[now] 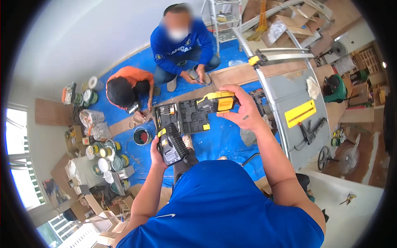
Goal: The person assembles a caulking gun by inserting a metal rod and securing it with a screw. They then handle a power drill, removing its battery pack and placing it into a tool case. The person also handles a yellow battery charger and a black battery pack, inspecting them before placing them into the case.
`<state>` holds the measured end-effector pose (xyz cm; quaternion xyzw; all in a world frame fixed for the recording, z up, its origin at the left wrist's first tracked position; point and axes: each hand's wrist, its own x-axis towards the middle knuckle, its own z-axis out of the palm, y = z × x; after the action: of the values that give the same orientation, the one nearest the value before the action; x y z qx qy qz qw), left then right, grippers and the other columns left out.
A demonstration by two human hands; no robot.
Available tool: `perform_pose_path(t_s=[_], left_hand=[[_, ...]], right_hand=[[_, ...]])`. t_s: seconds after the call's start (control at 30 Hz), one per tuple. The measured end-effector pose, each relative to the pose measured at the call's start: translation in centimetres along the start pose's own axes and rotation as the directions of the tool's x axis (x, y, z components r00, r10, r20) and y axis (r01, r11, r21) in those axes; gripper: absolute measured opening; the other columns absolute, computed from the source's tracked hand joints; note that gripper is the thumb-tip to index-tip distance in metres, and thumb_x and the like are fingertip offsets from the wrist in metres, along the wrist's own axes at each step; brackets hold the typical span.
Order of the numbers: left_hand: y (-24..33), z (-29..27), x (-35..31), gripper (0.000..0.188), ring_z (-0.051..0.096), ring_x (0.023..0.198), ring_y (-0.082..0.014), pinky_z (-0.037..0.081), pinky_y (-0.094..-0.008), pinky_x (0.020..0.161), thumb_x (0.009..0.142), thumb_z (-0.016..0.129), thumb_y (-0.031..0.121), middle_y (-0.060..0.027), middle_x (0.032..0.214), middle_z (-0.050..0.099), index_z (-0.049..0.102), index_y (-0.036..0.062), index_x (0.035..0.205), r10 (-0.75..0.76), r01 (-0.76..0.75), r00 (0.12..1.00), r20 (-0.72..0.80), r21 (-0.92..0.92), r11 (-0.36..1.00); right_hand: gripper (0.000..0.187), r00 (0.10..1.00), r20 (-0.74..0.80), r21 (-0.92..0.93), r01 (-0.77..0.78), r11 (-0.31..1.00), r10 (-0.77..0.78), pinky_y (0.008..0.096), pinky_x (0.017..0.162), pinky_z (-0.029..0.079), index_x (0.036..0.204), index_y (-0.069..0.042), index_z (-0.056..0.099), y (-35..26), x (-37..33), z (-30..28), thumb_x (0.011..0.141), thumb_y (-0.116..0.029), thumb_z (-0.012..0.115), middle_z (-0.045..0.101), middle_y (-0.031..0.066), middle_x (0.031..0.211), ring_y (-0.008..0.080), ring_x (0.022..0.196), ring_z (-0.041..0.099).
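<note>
My right hand (247,112) grips a yellow and black power tool battery (218,102), raised in front of me. In my left hand (157,156), lower down and nearer, is a black battery charger (170,145) with a yellow label, tilted; the fingers wrap its side. The battery and the charger are apart. Beyond them, an open black tool case (191,115) lies on the floor, with bits and small tools in its left half.
A person in blue (180,47) squats ahead; another in orange (128,87) crouches at left. Blue sheeting (206,146) covers the floor. Paint cans (105,164) and a bucket (142,136) stand left. At right, a grey work table (295,111) holds a yellow plate (300,113); a ladder (226,20) stands behind.
</note>
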<state>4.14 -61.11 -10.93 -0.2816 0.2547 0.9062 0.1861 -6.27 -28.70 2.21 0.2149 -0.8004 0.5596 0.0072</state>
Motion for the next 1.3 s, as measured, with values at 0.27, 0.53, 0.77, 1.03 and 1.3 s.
perform_pose_path(t_s=[0.27,0.53,0.77,1.03,1.3], left_hand=[[-7.9,5.7,-6.2,0.055,0.073,0.099,-0.0306,0.061,-0.0467,0.090,0.101,0.050,0.050,-0.0145,0.117,0.072,0.060,0.0062,0.133,0.076,-0.080,0.995,0.059,0.068,0.994],[-12.2,10.5,-8.7,0.051,0.074,0.096,-0.0306,0.061,-0.0484,0.089,0.100,0.054,0.050,-0.0125,0.114,0.074,0.065,0.0087,0.128,0.018,-0.032,0.994,0.106,0.135,0.990],[-11.7,11.1,-7.1,0.056,0.072,0.105,-0.0326,0.059,-0.0480,0.095,0.101,0.053,0.052,-0.0135,0.120,0.071,0.061,0.0069,0.133,-0.106,0.058,0.962,0.250,0.192,0.980],[-8.8,11.5,-6.6,0.054,0.071,0.107,-0.0307,0.057,-0.0467,0.096,0.102,0.052,0.053,-0.0121,0.119,0.072,0.062,0.0083,0.129,-0.238,0.171,0.944,0.226,0.279,0.945],[-7.5,12.6,-9.3,0.054,0.071,0.103,-0.0279,0.056,-0.0467,0.095,0.100,0.055,0.056,-0.0100,0.114,0.073,0.066,0.0090,0.124,-0.375,0.264,0.894,0.244,0.391,0.882]], right_hand=[[0.066,0.994,-0.110,0.385,0.048,0.922,-0.006,0.0353,0.103,0.051,0.139,-0.010,0.049,-4.9,-14.8,-5.6,0.081,-0.001,0.079,0.061,0.0085,0.126,0.0190,0.120,0.061],[0.066,0.956,-0.268,0.939,0.232,0.253,0.119,0.0400,0.078,0.062,0.136,-0.006,0.049,-4.6,-22.7,-6.9,0.083,-0.037,0.071,0.067,0.0177,0.120,0.0307,0.099,0.071],[0.060,0.907,-0.389,0.921,0.383,0.067,0.160,0.0408,0.069,0.065,0.136,-0.007,0.054,-5.6,-25.1,-6.6,0.085,-0.035,0.066,0.069,0.0171,0.113,0.0347,0.089,0.073],[0.061,0.853,-0.504,0.852,0.466,0.239,0.135,0.0420,0.069,0.065,0.134,-0.006,0.050,-8.3,-23.5,-2.2,0.082,-0.034,0.067,0.067,0.0199,0.109,0.0340,0.089,0.073],[0.069,0.837,-0.506,0.814,0.383,0.436,0.208,0.0345,0.056,0.056,0.134,-0.003,0.047,-10.7,-24.0,2.0,0.080,-0.042,0.066,0.062,0.0207,0.102,0.0276,0.075,0.065]])
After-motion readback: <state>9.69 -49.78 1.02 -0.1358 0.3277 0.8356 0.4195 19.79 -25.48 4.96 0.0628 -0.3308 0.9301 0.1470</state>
